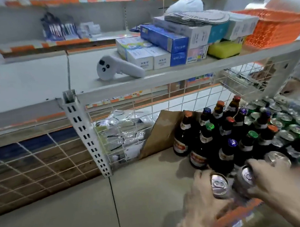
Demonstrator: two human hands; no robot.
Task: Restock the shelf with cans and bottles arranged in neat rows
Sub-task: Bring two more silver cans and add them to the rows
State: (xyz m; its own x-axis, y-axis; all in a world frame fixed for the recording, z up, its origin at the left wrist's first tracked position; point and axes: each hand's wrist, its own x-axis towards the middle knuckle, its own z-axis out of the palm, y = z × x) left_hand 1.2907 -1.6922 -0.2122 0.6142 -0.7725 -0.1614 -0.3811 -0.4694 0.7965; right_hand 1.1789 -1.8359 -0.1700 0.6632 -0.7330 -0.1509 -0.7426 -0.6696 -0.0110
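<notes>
Lower shelf (pixel 138 186): beige board. Brown glass bottles (pixel 222 139) stand upright at right in a tight cluster w/ loose rows, caps mixed orange/blue/green/purple, red+white labels. Green cans (pixel 293 126) sit upright in a packed block right of the bottles, silver tops up. At front: left can (pixel 220 185) gripped by left hand (pixel 201 202), right can (pixel 244 177) by right hand (pixel 269 178). Both are tilted, side by side.

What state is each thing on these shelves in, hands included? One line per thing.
Left hand: grips left can.
Right hand: grips right can.
Left can: upright, unopened.
Right can: slightly tilted, unopened.
Bottles: upright, capped, clustered.
Shelf cans: upright, packed together.
Controller: lying on its side.
Boxes: closed, stacked.
Basket: upright.
Cardboard: leaning.
</notes>
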